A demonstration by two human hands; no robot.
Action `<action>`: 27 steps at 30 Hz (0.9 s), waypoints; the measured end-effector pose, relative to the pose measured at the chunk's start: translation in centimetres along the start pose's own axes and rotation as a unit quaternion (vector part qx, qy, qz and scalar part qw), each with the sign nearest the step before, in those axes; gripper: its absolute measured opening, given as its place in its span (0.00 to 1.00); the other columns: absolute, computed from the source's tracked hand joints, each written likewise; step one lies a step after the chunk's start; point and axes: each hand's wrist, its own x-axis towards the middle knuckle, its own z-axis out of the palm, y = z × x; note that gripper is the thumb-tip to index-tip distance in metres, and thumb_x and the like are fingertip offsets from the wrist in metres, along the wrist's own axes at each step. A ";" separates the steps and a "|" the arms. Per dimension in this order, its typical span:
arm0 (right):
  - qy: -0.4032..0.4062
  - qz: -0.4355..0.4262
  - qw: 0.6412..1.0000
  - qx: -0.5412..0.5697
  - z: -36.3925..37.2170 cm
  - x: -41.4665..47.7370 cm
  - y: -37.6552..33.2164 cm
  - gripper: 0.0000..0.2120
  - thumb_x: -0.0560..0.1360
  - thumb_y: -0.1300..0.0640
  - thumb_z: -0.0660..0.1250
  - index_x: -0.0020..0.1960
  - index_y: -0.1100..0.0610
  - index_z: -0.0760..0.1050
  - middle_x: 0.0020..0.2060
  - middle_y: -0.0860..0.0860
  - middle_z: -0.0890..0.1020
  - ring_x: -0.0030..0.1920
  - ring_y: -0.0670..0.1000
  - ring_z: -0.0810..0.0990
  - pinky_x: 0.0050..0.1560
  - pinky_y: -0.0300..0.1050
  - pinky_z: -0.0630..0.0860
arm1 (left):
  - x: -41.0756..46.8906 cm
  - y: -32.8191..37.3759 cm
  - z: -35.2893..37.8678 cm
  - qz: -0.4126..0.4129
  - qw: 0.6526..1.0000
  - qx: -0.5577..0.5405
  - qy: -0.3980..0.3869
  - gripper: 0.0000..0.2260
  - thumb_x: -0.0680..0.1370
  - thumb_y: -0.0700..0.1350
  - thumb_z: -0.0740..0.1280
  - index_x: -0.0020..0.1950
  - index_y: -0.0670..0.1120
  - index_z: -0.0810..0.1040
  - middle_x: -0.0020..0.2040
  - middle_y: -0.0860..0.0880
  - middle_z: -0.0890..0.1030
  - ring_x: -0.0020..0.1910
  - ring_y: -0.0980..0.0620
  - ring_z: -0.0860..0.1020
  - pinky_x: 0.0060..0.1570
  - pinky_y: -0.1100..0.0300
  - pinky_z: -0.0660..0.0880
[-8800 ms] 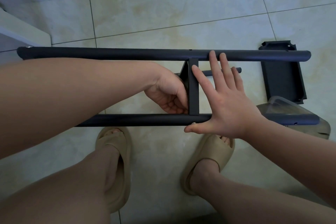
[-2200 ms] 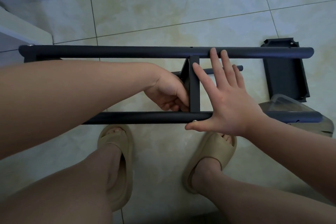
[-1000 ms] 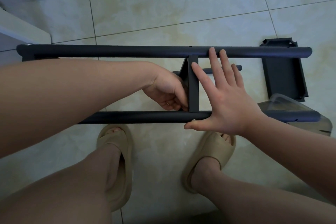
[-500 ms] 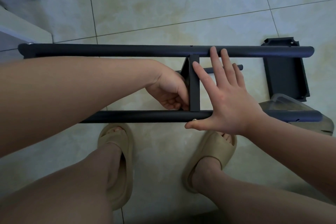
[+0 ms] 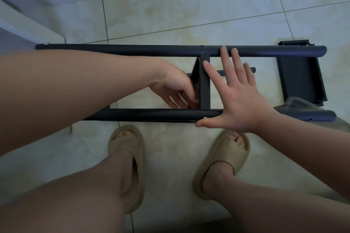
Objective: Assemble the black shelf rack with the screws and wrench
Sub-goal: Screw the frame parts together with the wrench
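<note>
Steel tubing of the black shelf rack (image 5: 151, 50) lies across the floor (image 5: 189, 15) from 9 to 3 o'clock; it looks rigid, smooth and liable to roll. Right hand (image 5: 238, 100) lies flat, fingers spread, bridging both tubes (image 5: 151, 114) at 3 o'clock of the crosspiece (image 5: 205, 85), thumb beside a screw head (image 5: 204, 118). Left hand (image 5: 174, 89) curls its fingers into the crosspiece's 9 o'clock corner; whether they pinch a wrench I cannot tell. Best hold, I judge: the tubes close to that joint

On the tiled floor (image 5: 189, 15) the black rack frame (image 5: 132, 51) lies flat, the right hand (image 5: 238, 100) spread across both tubes with its thumb beside a screw (image 5: 204, 118), while the left hand (image 5: 176, 89) curls its fingers against the crosspiece (image 5: 205, 89), fingertips hidden.
</note>
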 end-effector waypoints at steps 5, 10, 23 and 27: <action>0.001 0.007 1.000 0.004 -0.5 1.9 0.3 0.63 0.58 0.13 0.53 0.82 0.44 0.38 0.81 0.53 0.33 0.80 0.57 0.30 0.77 0.67 0.39 | -3.5 0.1 0.0 -0.045 0.966 0.168 0.191 0.09 0.80 0.48 0.66 0.57 0.48 0.81 0.48 0.53 0.86 0.48 0.53 0.83 0.44 0.59 0.78; -0.031 0.030 0.999 0.001 -2.2 5.4 -0.6 0.66 0.53 0.12 0.53 0.82 0.42 0.35 0.80 0.52 0.30 0.79 0.55 0.28 0.76 0.68 0.34 | -7.3 -0.5 1.9 -0.020 0.937 0.222 0.270 0.20 0.85 0.53 0.53 0.52 0.45 0.81 0.45 0.50 0.85 0.43 0.49 0.83 0.52 0.56 0.76; -0.212 0.150 0.959 0.112 -7.9 0.4 -0.7 0.41 0.77 0.38 0.68 0.82 0.42 0.50 0.81 0.49 0.58 0.80 0.56 0.59 0.78 0.55 0.58 | -11.0 -3.2 3.9 -0.033 0.801 0.397 0.448 0.12 0.79 0.38 0.61 0.60 0.49 0.75 0.53 0.47 0.76 0.51 0.44 0.77 0.44 0.51 0.71; -0.132 0.152 0.973 0.113 -9.5 -0.8 -1.0 0.37 0.80 0.40 0.66 0.82 0.43 0.52 0.83 0.51 0.51 0.82 0.55 0.47 0.80 0.57 0.50 | -11.9 -2.0 4.1 -0.003 0.778 0.363 0.512 0.10 0.80 0.38 0.61 0.58 0.50 0.74 0.52 0.47 0.77 0.50 0.44 0.75 0.51 0.47 0.71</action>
